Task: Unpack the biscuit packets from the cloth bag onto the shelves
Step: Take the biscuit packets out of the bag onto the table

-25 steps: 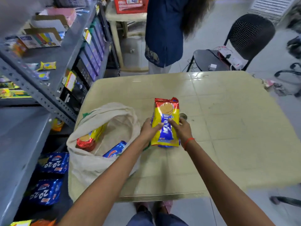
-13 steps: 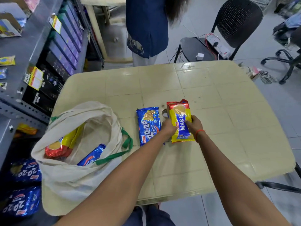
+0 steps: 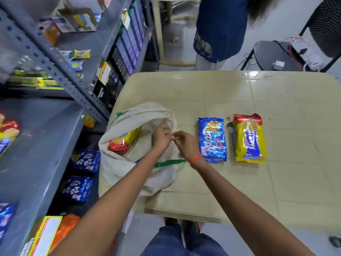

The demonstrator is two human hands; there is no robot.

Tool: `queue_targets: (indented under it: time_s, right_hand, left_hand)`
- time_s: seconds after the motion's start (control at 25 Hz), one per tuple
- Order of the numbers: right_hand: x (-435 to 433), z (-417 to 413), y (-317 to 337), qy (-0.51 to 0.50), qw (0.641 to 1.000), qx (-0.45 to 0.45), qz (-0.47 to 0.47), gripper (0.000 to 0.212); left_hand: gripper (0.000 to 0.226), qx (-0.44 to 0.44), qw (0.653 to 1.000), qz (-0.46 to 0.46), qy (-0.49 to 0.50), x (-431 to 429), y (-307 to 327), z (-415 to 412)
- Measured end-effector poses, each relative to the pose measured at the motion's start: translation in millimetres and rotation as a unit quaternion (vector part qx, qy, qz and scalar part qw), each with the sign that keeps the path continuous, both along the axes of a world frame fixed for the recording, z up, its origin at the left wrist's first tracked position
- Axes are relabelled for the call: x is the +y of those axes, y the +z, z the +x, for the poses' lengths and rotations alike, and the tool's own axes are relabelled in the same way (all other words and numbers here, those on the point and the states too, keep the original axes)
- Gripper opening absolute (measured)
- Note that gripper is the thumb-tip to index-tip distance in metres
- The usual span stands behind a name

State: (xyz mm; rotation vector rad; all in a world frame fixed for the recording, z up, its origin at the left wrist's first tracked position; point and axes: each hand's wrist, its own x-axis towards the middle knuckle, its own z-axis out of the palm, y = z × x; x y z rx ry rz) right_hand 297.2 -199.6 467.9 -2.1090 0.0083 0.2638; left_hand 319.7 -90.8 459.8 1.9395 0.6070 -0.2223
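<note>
A cream cloth bag [image 3: 118, 163] with green handles lies open at the left of the beige table [image 3: 239, 93]. A yellow-and-red biscuit packet [image 3: 122, 142] shows inside it. My left hand [image 3: 161, 138] and my right hand [image 3: 185, 145] meet at the bag's right rim, fingers pinching the cloth. On the table to the right lie a blue 20-20 packet [image 3: 212, 139] and a yellow Marie packet [image 3: 250, 138], side by side, flat. Grey metal shelves [image 3: 46, 130] stand at the left.
More blue 20-20 packets [image 3: 79, 187] lie on a lower shelf at the left. A person in a blue top [image 3: 219, 28] stands beyond the table. A black chair [image 3: 324, 26] with a power strip on its seat is at the far right.
Both hands let go of the Marie packet, which now lies flat beside the blue packet. They moved left to the bag's rim. The view swung left toward the shelves.
</note>
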Motion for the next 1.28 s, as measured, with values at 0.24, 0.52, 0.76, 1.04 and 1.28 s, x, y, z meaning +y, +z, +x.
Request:
queue_targets:
  time_s: [0.24,0.52,0.76,1.04,1.28]
  right_hand:
    - [67.4,17.6,-15.6,0.238,0.923,0.053,-0.297,0.027]
    - [78.2,28.0,-11.7,0.233,0.910,0.087,-0.331,0.030]
    - [99.2,38.4,29.4,0.195,0.968,-0.037,-0.150,0.021]
    - [58.3,30.1,43.4,-0.021,0.987,0.025,0.157,0.033]
    - [37.3,20.6,37.1,-0.017,0.911,0.229,0.344,0.045]
  left_hand:
    - [0.028,0.087,0.995,0.043,0.024,110.2,-19.4,-31.0]
    - [0.046,0.111,0.989,0.023,-0.097,111.0,-1.9,-38.3]
    - [0.047,0.064,0.977,0.000,-0.204,126.7,45.7,-24.6]
    - [0.055,-0.117,0.975,0.134,-0.131,107.0,79.7,-8.8]
    - [0.044,-0.265,0.961,0.057,-0.062,68.9,108.6,-2.2]
